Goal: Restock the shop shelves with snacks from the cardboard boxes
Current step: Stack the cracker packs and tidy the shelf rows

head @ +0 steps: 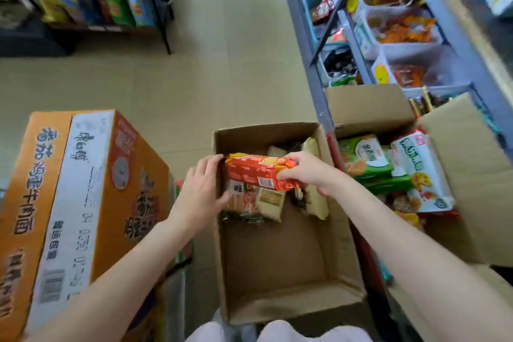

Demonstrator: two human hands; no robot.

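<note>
One orange snack packet is lifted just above the open cardboard box, pinched at its crimped end by the right hand. It looks light, with slick crinkly film and probably brittle biscuits, so a grip round the middle seems safer. Straight fingers of the left hand touch its other end. More packets lie below, near the blue shelves.

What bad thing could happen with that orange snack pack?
The right hand pinches the orange pack only at one end, so it might slip back into the box. The left hand rests on the box wall, so lifting fast could bump it. Squeezing might crush the snacks inside.
</note>
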